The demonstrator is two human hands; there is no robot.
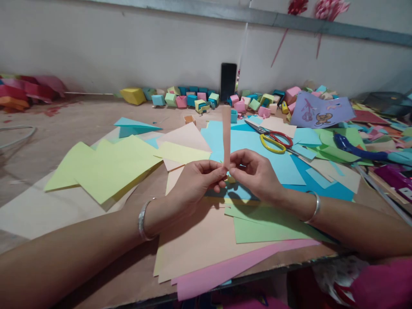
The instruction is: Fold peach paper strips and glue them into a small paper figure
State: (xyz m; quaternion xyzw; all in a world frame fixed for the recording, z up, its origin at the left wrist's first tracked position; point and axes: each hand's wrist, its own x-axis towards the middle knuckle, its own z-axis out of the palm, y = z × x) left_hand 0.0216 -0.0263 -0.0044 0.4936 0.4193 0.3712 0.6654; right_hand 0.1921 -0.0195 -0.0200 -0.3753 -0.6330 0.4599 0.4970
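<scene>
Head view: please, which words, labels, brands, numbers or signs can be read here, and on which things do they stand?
No text can be read.
Shiny purple object at the right edge: white marking, cut off and too blurred to read.
Pale lavender paper sheet: pictures, no readable words.
Upright black rectangular phone: no readable text.

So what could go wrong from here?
The thin paper strip, pinched near its lower end by the left hand and right hand, could crease or tear if pulled unevenly. The scissors lie just beyond the right hand, so reaching forward might knock them. The pink sheet sits at the table's front edge and may slip off if brushed.
</scene>
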